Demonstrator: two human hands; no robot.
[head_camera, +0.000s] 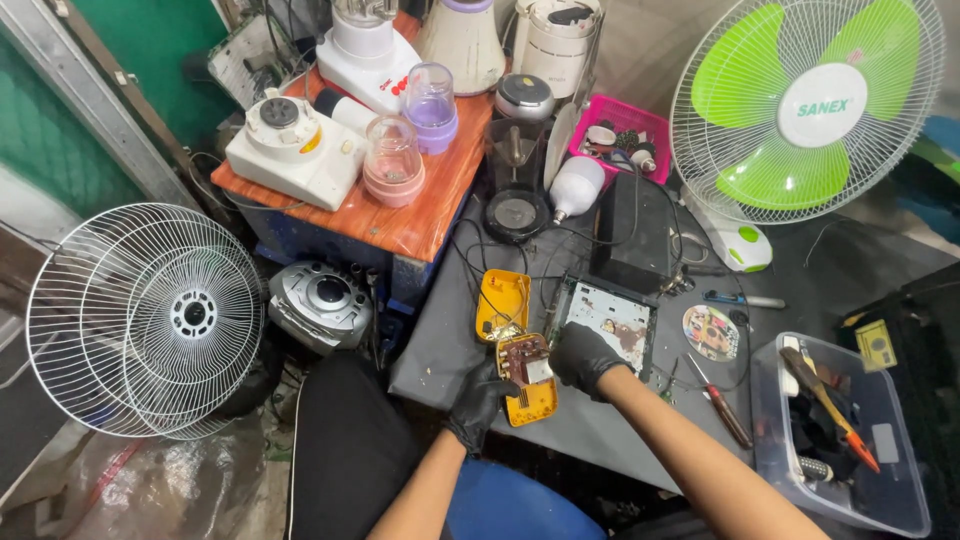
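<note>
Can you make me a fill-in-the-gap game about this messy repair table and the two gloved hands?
1. Both hands, the left hand and the right hand, wear gloves coloured ____.
2. The opened casing they hold is coloured ____.
3. The fan at the back has blades coloured ____.
4. The small basket behind the white bulb is coloured ____.

Missing words: black; yellow; green; pink

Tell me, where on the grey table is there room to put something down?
Bare grey table lies left of the yellow casing, toward the wooden bench. Another patch sits between the disc and white fan base. The middle, around both gloved hands, is crowded with wires and parts.
</note>
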